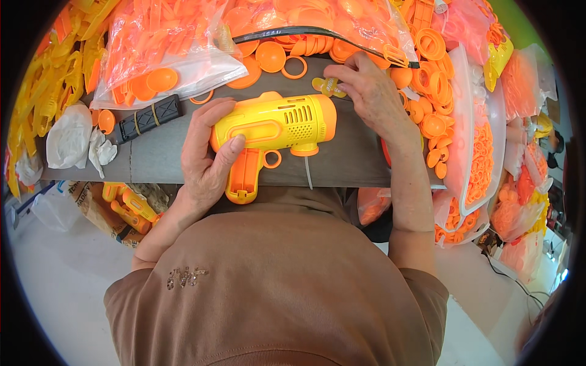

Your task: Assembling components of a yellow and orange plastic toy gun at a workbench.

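My left hand [207, 146] is closed round the rear of a yellow and orange toy gun [274, 125], thumb across its side. The muzzle points right; an orange handle and ring trigger hang below. A thin white tube [308, 173] dangles from the round part under the barrel. Up and to the right, my right hand [372, 94] has bent fingers drawn together beside small flat yellow pieces [328, 86] on the grey worktop [165, 160]. Whatever the fingertips pinch is hidden.
Orange rings and cups [271, 56] line the worktop's far side beneath clear bags of orange parts [168, 43]. A dark banded block [149, 118] and crumpled white plastic [68, 135] lie left. Bins of small orange parts [481, 161] stand right. More toy guns [137, 207] sit in a sack below left.
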Demonstrator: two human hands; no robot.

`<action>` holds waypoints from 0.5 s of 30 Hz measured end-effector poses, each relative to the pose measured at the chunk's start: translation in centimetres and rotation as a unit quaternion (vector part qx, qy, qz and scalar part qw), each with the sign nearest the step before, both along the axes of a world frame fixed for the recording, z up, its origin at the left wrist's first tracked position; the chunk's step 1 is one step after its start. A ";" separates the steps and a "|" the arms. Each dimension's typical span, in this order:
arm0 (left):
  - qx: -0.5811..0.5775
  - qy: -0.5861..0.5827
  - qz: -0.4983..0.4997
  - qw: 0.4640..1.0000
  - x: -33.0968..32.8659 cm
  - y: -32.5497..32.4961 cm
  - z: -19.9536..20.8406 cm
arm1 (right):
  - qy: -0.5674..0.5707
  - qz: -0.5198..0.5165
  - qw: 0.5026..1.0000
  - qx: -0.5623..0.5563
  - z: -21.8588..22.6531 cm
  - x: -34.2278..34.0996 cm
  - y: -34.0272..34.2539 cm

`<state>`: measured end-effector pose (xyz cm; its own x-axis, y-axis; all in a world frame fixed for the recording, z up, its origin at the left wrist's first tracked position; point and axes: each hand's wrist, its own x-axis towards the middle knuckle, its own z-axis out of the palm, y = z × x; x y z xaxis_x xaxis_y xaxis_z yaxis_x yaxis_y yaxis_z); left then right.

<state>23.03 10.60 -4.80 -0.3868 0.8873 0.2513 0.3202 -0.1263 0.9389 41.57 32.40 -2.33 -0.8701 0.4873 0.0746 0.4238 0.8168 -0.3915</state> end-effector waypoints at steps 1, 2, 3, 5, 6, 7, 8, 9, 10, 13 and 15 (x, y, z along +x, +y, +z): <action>-0.001 -0.003 0.004 1.000 0.0 0.0 0.0 | 0.001 0.001 1.000 0.000 0.0 0.1 0.1; 0.000 -0.002 0.005 1.000 0.0 0.0 0.0 | 0.002 0.004 1.000 -0.009 0.1 0.2 0.2; 0.001 0.004 0.003 1.000 0.0 0.0 0.0 | 0.003 0.007 1.000 -0.017 0.1 0.2 0.4; 0.002 0.011 0.001 1.000 0.0 0.0 0.0 | 0.003 0.006 1.000 -0.013 0.2 0.2 0.5; -0.006 -0.013 0.005 1.000 0.1 -0.2 0.0 | 0.002 0.004 1.000 -0.008 0.3 0.2 0.5; -0.013 -0.037 0.009 0.999 0.1 -0.2 0.0 | 0.003 0.004 1.000 -0.008 0.2 0.2 0.6; -0.013 -0.037 0.009 0.999 -0.1 -0.2 0.2 | 0.013 -0.003 1.000 -0.007 0.1 0.3 0.6; -0.002 -0.012 0.009 1.000 -0.5 -0.3 0.5 | 0.024 -0.011 1.000 -0.006 0.0 0.3 0.6; 0.009 0.012 0.011 1.000 -0.9 -0.4 1.0 | 0.024 -0.010 1.000 -0.007 0.1 0.4 0.6; 0.063 0.039 0.017 0.997 -1.6 0.1 3.1 | 0.017 -0.052 0.996 -0.074 0.5 0.6 0.0; 0.131 0.025 0.014 0.991 -1.4 0.7 4.2 | 0.165 -0.153 0.938 -0.264 0.9 0.6 -0.9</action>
<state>21.58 11.33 -0.63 -0.3916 0.7783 0.4909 0.3732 -0.3533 0.8578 42.22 31.48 -1.45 -0.6555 0.7551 -0.0076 0.3920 0.3317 -0.8581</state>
